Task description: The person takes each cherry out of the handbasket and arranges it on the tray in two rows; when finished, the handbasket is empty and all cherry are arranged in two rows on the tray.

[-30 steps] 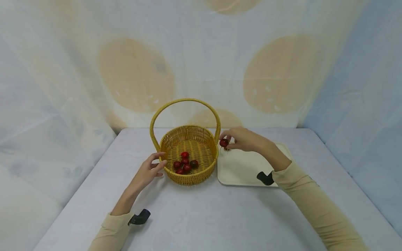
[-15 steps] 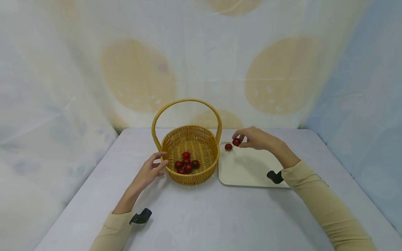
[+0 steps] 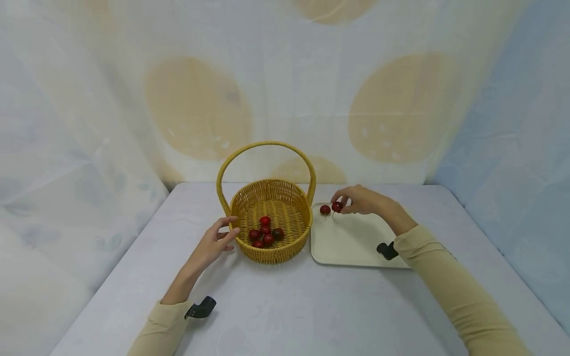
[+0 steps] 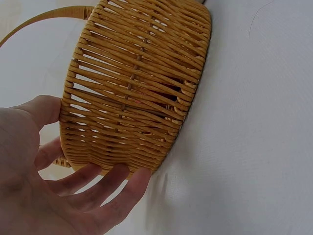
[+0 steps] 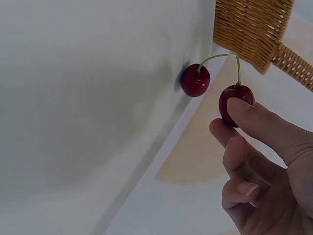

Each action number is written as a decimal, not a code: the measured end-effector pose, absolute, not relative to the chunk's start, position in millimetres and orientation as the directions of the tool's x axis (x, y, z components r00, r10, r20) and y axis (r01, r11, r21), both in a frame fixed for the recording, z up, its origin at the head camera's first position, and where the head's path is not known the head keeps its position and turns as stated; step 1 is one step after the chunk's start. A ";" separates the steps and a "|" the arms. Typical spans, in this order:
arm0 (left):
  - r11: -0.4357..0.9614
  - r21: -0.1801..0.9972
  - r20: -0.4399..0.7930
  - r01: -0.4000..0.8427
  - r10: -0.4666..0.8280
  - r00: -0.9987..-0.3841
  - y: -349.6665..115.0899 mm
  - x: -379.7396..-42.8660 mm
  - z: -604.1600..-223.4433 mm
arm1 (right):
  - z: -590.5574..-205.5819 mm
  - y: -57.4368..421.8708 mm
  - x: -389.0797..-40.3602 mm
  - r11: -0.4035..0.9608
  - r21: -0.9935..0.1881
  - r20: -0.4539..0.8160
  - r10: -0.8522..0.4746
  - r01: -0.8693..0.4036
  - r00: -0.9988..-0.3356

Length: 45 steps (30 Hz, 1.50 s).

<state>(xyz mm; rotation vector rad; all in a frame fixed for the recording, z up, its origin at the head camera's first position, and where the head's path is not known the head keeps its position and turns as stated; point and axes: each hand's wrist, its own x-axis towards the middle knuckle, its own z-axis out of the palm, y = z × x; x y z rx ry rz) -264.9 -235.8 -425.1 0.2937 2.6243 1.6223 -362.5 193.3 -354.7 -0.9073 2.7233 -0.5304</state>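
Note:
A yellow woven basket [image 3: 270, 256] with a tall arched handle holds several dark red cherries [image 3: 267, 239]. My left hand [image 3: 214, 242] rests against its left side, fingers loosely spread. In the left wrist view the thumb meets the rim, and fingertips [image 4: 142, 177] lie by the outer wall. Over the back left part of a cream tray [image 3: 343, 249], my right hand [image 3: 362, 200] pinches a cherry [image 5: 230, 93] between thumb and finger, its green stem upward in the right wrist view. Beside it on the tray sits another stemmed cherry [image 5: 195, 81], apart from the held one.
The tray stands close to the basket's right side on a white-covered table [image 3: 285, 306]. Behind rises a pale curtain [image 3: 294, 84] with large tan spots. The basket handle [image 3: 267, 143] arches high above the rim. Black wrist devices [image 3: 201, 307] sit at both cuffs.
My right hand, holding the cherry, has moved right from near the basket's edge, then slightly down toward the tray. The other tray cherry has come into fuller view. My left hand stays at the basket.

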 end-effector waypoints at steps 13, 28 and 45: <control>0.423 0.897 0.054 0.128 0.184 -0.981 -236.7 -264.7 -426.7 | -378.0 197.8 -383.4 0.750 -0.465 -0.159 -0.593 -0.470 -0.790; 0.425 0.896 0.060 0.133 0.181 -0.982 -234.8 -263.3 -423.5 | -387.8 192.6 -389.8 0.762 -0.468 -0.178 -0.577 -0.447 -0.797; 0.420 0.898 0.058 0.132 0.184 -0.981 -234.7 -262.9 -425.4 | -388.4 188.4 -390.1 0.780 -0.443 -0.193 -0.565 -0.442 -0.802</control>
